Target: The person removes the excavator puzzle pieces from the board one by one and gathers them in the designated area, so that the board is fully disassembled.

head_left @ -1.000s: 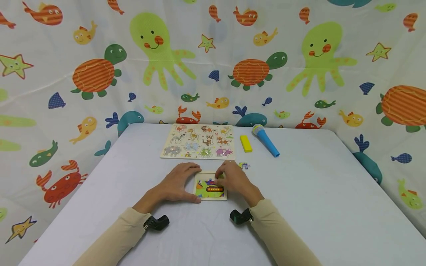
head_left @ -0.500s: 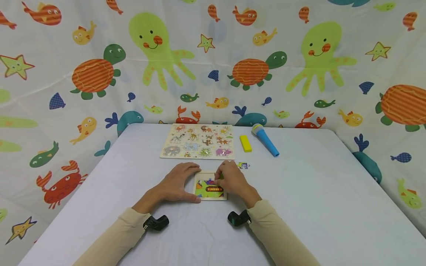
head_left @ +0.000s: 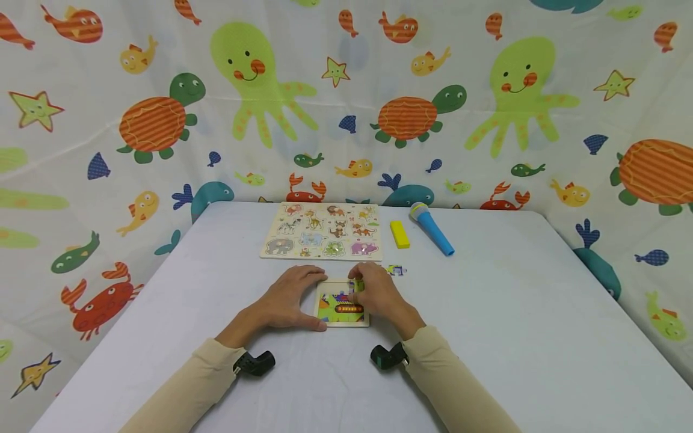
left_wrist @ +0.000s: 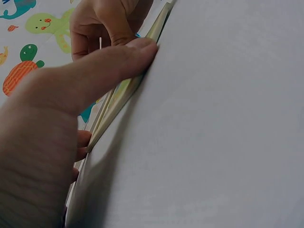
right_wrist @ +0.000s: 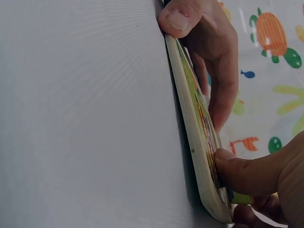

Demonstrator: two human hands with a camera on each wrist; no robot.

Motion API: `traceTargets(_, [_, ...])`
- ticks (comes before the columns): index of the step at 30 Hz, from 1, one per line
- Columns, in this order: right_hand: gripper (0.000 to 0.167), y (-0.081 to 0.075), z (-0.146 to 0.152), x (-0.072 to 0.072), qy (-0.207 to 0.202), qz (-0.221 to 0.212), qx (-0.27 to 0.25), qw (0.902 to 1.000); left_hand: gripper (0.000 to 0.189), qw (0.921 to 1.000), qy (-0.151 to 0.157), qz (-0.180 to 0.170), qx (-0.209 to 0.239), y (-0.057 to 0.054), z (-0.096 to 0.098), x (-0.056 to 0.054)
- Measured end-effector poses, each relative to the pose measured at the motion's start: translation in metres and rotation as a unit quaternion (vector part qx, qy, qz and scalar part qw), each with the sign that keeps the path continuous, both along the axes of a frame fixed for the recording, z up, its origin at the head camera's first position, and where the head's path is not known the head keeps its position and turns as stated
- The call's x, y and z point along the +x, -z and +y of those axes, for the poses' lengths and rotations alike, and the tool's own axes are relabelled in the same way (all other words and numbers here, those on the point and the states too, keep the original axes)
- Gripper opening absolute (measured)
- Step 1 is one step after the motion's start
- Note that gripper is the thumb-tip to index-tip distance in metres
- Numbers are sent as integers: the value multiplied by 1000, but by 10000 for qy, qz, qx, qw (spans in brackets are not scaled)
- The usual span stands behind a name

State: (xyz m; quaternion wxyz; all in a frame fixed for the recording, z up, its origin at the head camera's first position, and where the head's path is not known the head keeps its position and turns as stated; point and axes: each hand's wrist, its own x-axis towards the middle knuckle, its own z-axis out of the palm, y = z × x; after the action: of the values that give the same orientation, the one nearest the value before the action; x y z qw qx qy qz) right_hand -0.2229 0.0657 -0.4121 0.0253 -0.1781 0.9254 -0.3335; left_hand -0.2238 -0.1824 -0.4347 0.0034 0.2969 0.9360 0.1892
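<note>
Left hand (head_left: 294, 297): gripping. It holds the small wooden jigsaw tray (head_left: 346, 325) along the left side, thumb at the near corner, fingertips at the far corner. Right hand (head_left: 381, 293): pinching. Thumb and index finger are at the tray's far right part, with a partly green jigsaw piece (right_wrist: 242, 197) between them; the fingers cover much of it, so full seating cannot be confirmed.

Change noted: against the head view of half a second ago, the right index fingertip stands nearer the far rim, slightly wider from the thumb — and more of the piece is exposed. Left hand and tray show no noticeable shift. Judged from this, the piece is being settled at the far right corner, the fit not yet proven.

The tray rests on the white table (head_left: 487, 300), directly in front of the person. A tracked-vehicle picture fills its near part; the far left of the recess shows bare wood — the picture is incomplete.

Just beyond the right hand, a loose jigsaw piece (head_left: 397, 270) lies on the table, untouched. Farther out: an animal puzzle board (head_left: 319, 258), a yellow block (head_left: 399, 234) and a blue toy microphone (head_left: 432, 228). A sea-animal fabric backdrop (head_left: 178, 36) hangs behind.
</note>
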Motion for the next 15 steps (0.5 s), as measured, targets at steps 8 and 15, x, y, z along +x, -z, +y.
traceTargets(8, [29, 0, 2, -2, -102, -80, -35, 9999, 106, 10000, -23, -11, -7, 2, 0, 0])
traceTargets(15, [28, -4, 5, -3, -254, -314, -83, 9991, 105, 10000, -31, -26, -39, 0, 0, 0])
